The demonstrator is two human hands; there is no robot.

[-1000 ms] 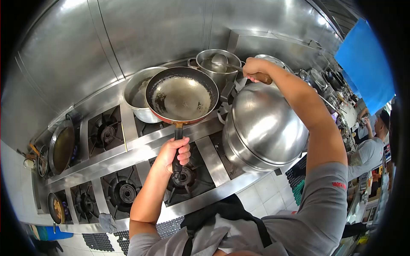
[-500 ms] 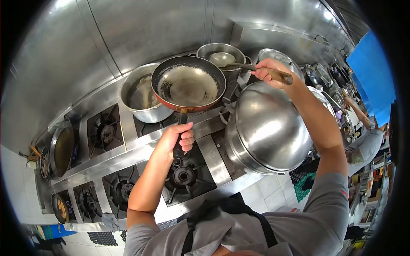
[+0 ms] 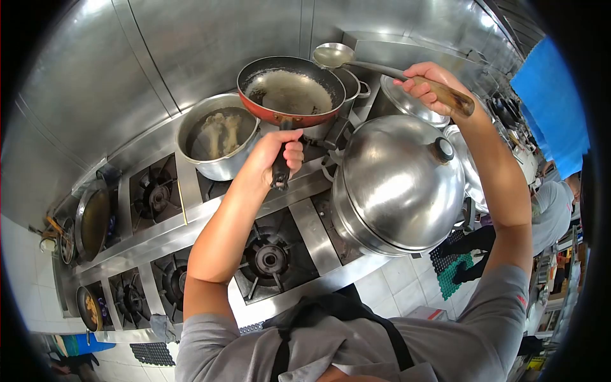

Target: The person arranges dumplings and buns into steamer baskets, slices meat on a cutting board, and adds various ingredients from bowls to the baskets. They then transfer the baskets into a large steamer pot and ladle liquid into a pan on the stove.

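My left hand (image 3: 278, 157) is wrapped round the black handle of a red frying pan (image 3: 294, 90), raised above the back of the stove. Its dark inside has a pale, worn-looking or wet patch in the middle. In my right hand (image 3: 435, 89) is the wooden handle of a metal ladle (image 3: 333, 55), whose bowl is up beside the pan's right rim. Behind the pan stands a metal pot (image 3: 352, 81), mostly hidden. To the left, an open pot (image 3: 218, 164) holds liquid and pale bone-like pieces.
A large domed steel lid (image 3: 407, 184) covers a pot at right. Bare burners (image 3: 272, 258) line the stove front. A small pan with food (image 3: 89, 309) sits far left, a dark wok (image 3: 92, 219) behind it. At far right is another person (image 3: 552, 210).
The frying pan has moved up and away to the right, uncovering the pot with the bones. My right hand has raised the ladle and shifted it slightly right.
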